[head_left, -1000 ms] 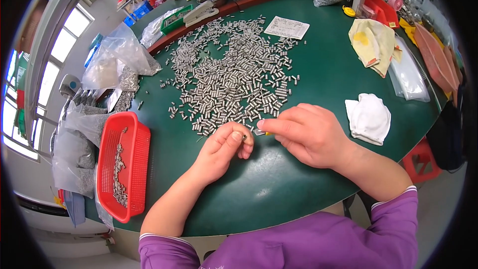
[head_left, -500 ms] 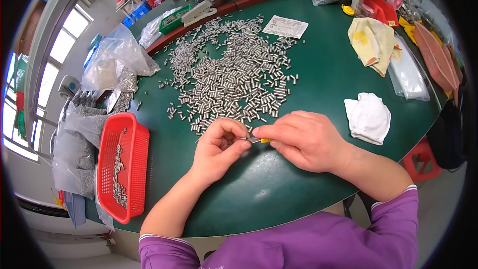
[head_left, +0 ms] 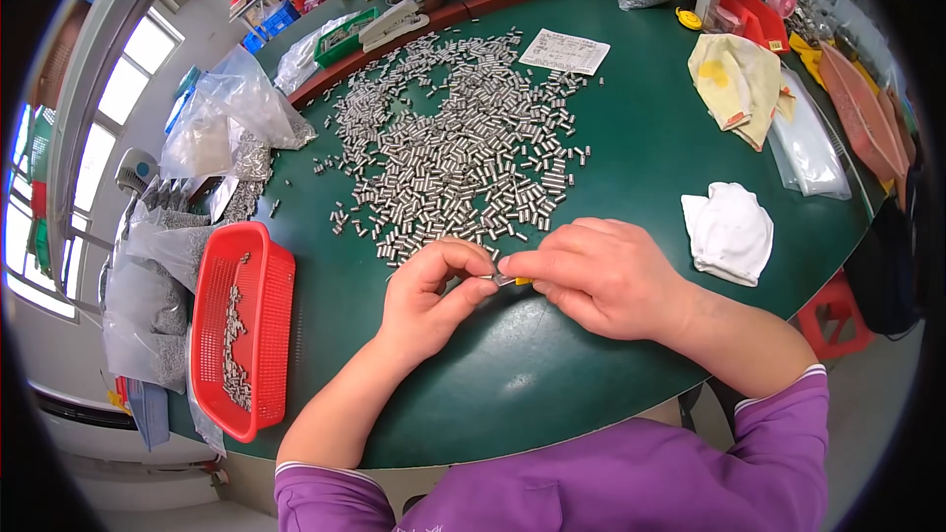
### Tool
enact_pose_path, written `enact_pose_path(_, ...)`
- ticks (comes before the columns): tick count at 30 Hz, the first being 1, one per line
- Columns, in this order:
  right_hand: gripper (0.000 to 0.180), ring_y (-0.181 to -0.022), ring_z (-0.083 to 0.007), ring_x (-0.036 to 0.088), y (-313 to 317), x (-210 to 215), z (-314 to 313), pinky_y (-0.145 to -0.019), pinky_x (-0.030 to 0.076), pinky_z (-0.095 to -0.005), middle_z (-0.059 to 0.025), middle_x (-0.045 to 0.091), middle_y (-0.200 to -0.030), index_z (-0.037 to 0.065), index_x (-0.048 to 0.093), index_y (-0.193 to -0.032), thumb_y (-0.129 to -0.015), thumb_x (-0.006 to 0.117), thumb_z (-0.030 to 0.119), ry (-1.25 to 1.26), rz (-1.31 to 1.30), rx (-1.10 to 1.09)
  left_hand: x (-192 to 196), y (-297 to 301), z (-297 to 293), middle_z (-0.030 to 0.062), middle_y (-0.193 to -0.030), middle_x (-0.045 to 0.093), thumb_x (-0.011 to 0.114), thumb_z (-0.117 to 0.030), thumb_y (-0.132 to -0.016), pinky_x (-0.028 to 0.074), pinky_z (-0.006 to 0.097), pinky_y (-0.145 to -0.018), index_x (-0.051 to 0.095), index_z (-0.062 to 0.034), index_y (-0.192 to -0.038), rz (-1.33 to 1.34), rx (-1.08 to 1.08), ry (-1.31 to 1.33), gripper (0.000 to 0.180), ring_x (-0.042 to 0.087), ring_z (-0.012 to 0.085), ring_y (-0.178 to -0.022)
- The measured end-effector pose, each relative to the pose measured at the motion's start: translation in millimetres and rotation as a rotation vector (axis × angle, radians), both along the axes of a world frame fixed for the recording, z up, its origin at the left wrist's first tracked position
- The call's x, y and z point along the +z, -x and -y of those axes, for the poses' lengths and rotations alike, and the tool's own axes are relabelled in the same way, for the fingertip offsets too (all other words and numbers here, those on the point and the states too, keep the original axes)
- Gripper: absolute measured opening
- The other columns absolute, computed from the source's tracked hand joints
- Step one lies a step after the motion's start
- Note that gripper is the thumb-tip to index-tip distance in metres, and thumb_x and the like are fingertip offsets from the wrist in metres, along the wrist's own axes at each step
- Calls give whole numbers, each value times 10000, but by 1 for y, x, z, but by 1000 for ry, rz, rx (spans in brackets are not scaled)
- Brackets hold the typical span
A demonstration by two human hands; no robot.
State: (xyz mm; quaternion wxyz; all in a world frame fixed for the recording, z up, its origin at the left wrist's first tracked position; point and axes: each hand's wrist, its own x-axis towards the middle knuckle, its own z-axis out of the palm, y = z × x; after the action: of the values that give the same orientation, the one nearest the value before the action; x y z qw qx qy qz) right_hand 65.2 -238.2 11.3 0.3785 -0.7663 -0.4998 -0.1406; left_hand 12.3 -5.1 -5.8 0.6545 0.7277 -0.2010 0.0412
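Note:
My left hand point(head_left: 426, 298) is closed in a pinch, thumb against forefinger, on a small metal cylinder point(head_left: 486, 278) that is mostly hidden by the fingertips. Opposite it, my right hand point(head_left: 616, 281) grips a small tool with a yellow handle point(head_left: 522, 281) and a thin metal end. The tool's tip meets the fingertips of the left hand; its exact kind cannot be made out. Just beyond both hands spreads a large pile of small silver metal cylinders point(head_left: 463, 153) on the green tabletop point(head_left: 473, 384).
To the left stands a red plastic basket point(head_left: 276, 335) with some metal pieces inside, beside filled clear bags point(head_left: 148, 305). A white cloth point(head_left: 729, 233) and a cream glove point(head_left: 734, 84) lie at the right. A printed paper slip point(head_left: 565, 52) rests behind the pile.
Both hands stay almost in place. Only a slight shift of the fingertips and the tool shows at the left hand's pinch.

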Motion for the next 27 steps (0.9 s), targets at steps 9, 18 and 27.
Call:
enact_pose_path(9,438,-737,-197,594,0,6,3,-631,461,-334,16,609,-872,222,673,-1141,-725,699,89,93,217,-64,6,2,-5,53,-932,643,587,-56,-957,526,264,-761,586,-5,-993,-289,-82,36,63,624,120,-814)
enact_pose_path(18,348,-794,-223,601,-2,-1,1,-680,472,-358,-7,593,-868,208,634,-1166,-825,669,150,56,86,-65,5,3,6,60,-1008,642,601,14,-928,540,247,-807,582,-15,-1071,-316,92,88,148,658,127,-893)
enact_pose_path(27,317,-784,-240,602,-3,-2,-1,-688,486,-376,-24,593,-867,192,631,-1154,-841,659,151,48,33,-15,3,5,9,47,-1073,599,624,80,-883,526,249,-866,547,-25,-1206,-212,83,157,349,624,134,-1002)
